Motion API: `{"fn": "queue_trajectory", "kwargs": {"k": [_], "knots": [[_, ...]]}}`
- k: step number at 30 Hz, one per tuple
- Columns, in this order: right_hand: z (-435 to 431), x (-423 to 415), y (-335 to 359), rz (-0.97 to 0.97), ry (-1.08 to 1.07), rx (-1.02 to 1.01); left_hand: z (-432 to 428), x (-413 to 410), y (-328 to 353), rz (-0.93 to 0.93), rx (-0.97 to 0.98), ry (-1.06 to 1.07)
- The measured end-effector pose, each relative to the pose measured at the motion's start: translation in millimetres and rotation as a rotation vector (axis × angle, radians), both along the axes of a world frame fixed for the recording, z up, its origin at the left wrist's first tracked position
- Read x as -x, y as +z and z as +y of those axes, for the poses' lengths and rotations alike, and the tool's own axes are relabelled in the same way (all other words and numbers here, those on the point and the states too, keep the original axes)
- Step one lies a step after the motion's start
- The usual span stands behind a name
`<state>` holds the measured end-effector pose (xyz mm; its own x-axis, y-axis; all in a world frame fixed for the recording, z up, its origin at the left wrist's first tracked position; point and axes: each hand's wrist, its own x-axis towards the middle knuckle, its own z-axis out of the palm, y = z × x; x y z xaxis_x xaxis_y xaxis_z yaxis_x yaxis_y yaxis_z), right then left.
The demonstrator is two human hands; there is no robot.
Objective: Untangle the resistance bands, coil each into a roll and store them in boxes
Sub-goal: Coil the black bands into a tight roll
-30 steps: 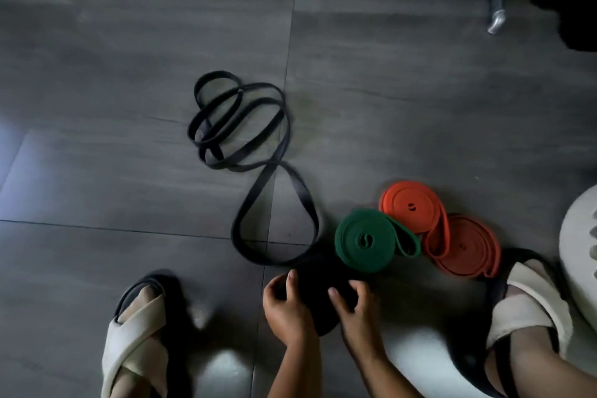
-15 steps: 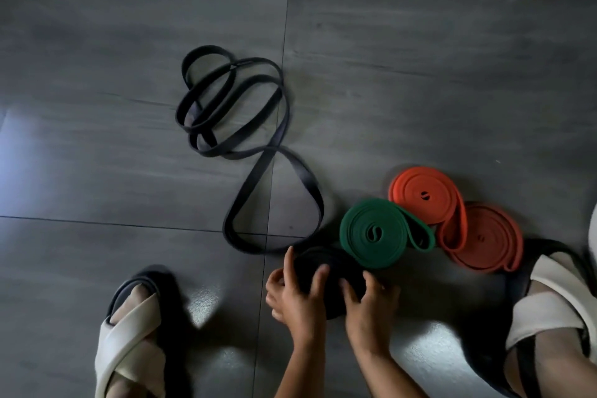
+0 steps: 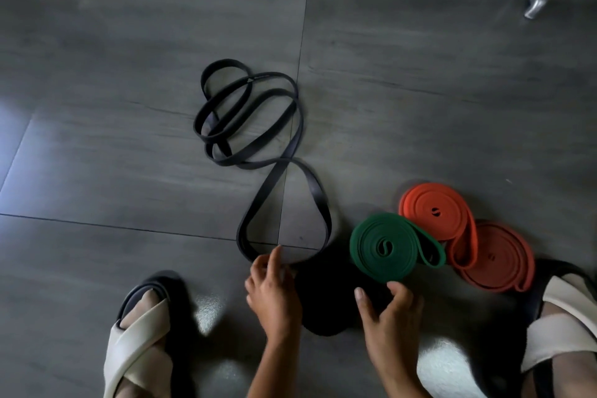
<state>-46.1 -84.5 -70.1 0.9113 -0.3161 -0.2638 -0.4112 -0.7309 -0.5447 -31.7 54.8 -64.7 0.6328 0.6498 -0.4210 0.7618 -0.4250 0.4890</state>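
A long black resistance band [image 3: 248,116] lies in loose tangled loops on the grey tile floor, and its near end runs into a dark black roll [image 3: 329,300] between my hands. My left hand [image 3: 274,291] holds the roll's left edge, with its index finger raised against the loose loop. The roll's right side is gripped by my right hand [image 3: 387,310], thumb and fingers curled round it. A coiled green band [image 3: 384,247] lies just beyond my right hand. Two coiled orange bands [image 3: 434,210] [image 3: 494,257] lie to its right.
My feet in cream sandals sit at the lower left [image 3: 139,333] and lower right [image 3: 565,317]. A metal frame leg [image 3: 536,3] stands at the top right. Bare floor tiles stretch to the left and far side.
My hands have spread wider apart on the black roll. My left index finger has lifted up to the loose loop, and my right hand has slid to the right, near the green coil.
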Motion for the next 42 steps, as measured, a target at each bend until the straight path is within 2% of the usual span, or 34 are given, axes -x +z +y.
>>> {"fn": "queue_trajectory", "kwargs": {"k": [3, 5, 7, 12, 15, 18, 20, 23, 28, 30, 32, 34, 37, 39, 40, 41, 42], "knots": [[1.7, -3.0, 8.1, -0.049, -0.019, -0.058, 29.0, -3.3, -3.8, 0.222, -0.029, -0.332], [7.1, -6.8, 18.3, -0.101, 0.011, -0.144, 38.4, -7.1, 2.2, 0.242, -0.057, -0.401], [12.6, -13.7, 31.6, -0.157, 0.069, -0.208, 45.5, -16.5, 22.2, 0.147, -0.102, -0.388], [33.6, -48.6, 88.4, -0.172, 0.305, -0.358, 56.2, -54.1, 124.0, -0.289, -0.126, -0.398], [48.9, -70.9, 140.7, -0.260, 0.468, -0.415, 50.4, -67.4, 199.4, -0.354, -0.061, -0.525], [66.6, -91.8, 211.0, -0.325, 0.618, -0.502, 45.1, -69.7, 265.9, -0.412, 0.092, -0.592], [71.6, -100.5, 253.3, -0.415, 0.692, -0.574, 51.8, -65.2, 304.3, -0.474, 0.241, -0.535], [71.2, -100.7, 313.5, -0.283, 0.810, -0.685, 66.7, -53.6, 358.6, -0.567, 0.480, -0.405], [62.6, -89.9, 398.6, -0.426, 0.917, -0.598, 80.6, -24.8, 423.5, -0.651, 0.569, -0.261], [54.1, -81.4, 414.8, -0.480, 0.925, -0.569, 77.5, -13.0, 428.9, -0.643, 0.672, -0.250], [47.0, -72.1, 420.1, -0.497, 0.925, -0.575, 69.2, -5.0, 426.5, -0.670, 0.895, -0.216], [44.8, -66.4, 417.1, -0.468, 0.843, -0.699, 62.3, -3.9, 424.4, -0.681, 1.160, -0.124], [48.2, -69.9, 412.3, -0.468, 0.752, -0.837, 57.8, -8.0, 421.9, -0.639, 1.371, 0.014], [50.5, -72.3, 409.9, -0.519, 0.764, -0.821, 55.0, -11.8, 417.1, -0.665, 1.416, 0.070], [51.9, -73.1, 409.1, -0.545, 0.763, -0.795, 54.1, -14.3, 413.9, -0.698, 1.376, 0.070], [52.1, -75.0, 406.7, -0.567, 0.761, -0.747, 54.2, -17.0, 410.2, -0.727, 1.255, 0.042], [51.8, -77.0, 404.0, -0.575, 0.758, -0.690, 53.9, -19.6, 406.3, -0.734, 1.053, -0.018]]}}
